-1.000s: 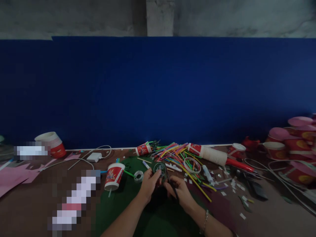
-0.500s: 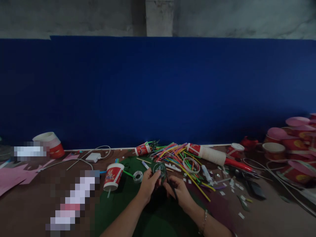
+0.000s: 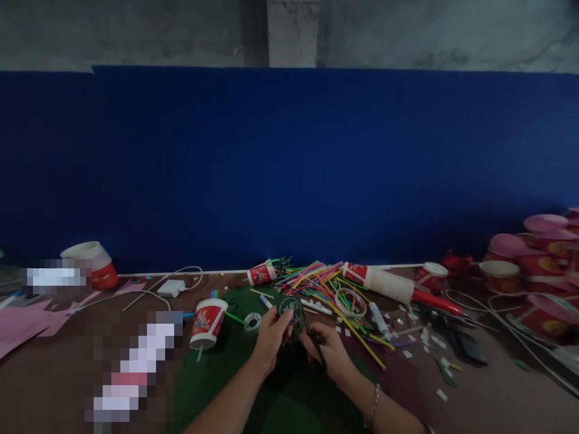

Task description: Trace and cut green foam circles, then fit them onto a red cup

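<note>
The left hand (image 3: 271,337) has its grip closed on a dark round disc (image 3: 292,309) with a pale printed face, held just above the green sheet (image 3: 212,367) on the tabletop (image 3: 58,386). The disc lies up and to the right of that hand, face tilted toward the camera; being round, it shows no long axis. The right hand (image 3: 332,352) is curled shut around dark scissors (image 3: 314,337), whose long axis runs up-left, tips pointing at the disc's right edge; the left hand is nearer the disc.

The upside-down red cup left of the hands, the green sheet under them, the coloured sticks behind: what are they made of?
Red cup: looks like printed paper, matte, white rolled rim. Green sheet: probably felt or craft foam, dull, no glare. Coloured sticks: likely plastic straws, thin, bright and uniform; too small to be sure.
</note>
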Demonstrator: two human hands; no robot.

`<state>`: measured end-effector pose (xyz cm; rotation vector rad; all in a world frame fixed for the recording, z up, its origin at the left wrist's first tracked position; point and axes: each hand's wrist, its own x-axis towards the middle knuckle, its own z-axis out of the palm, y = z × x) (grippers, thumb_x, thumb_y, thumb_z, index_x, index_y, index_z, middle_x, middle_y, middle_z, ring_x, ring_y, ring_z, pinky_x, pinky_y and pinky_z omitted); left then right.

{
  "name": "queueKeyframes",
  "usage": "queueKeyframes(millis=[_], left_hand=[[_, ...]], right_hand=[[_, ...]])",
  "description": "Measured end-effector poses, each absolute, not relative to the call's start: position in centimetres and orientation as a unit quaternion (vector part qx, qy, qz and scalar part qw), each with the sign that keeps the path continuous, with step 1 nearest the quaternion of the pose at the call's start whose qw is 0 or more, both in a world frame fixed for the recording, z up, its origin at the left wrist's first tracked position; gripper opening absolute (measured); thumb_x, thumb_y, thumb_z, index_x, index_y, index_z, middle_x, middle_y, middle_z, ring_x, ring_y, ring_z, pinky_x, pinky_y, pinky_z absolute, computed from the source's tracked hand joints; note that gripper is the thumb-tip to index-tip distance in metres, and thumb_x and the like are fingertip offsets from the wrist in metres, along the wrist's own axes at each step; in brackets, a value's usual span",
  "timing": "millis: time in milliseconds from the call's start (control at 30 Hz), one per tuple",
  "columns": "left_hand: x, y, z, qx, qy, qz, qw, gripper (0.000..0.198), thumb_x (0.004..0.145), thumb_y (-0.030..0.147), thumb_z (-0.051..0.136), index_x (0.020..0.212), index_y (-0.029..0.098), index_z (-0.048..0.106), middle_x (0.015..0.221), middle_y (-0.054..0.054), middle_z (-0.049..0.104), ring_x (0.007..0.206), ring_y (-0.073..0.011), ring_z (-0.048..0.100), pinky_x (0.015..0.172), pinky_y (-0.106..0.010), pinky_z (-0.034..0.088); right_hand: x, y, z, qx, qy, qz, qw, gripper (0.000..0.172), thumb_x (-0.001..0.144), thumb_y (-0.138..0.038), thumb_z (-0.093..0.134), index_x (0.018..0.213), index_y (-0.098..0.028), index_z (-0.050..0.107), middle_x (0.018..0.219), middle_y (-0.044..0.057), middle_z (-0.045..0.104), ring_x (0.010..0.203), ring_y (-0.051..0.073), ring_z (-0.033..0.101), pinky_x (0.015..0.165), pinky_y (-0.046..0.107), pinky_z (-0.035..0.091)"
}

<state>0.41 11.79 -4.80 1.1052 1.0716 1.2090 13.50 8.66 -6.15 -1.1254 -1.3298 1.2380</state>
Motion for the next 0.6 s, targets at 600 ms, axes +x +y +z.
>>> queueKeyframes(millis=[600], left_hand=[[0.31, 11.92, -4.92, 0.452, 0.445, 0.5, 0.59, 0.03, 0.065, 0.043, 0.066, 0.066, 0.017, 0.05, 0.037, 0.01, 0.036, 0.033, -0.0024, 0.025, 0.035, -0.015, 0.015]], right_hand=[[13.54, 8.61, -6.45, -0.436, -0.559, 0.514, 0.483, 0.035, 0.07, -0.048, 0.064, 0.067, -0.015, 0.052, 0.045, -0.006, 0.045, 0.041, 0.007, 0.039, 0.041, 0.019, 0.029]])
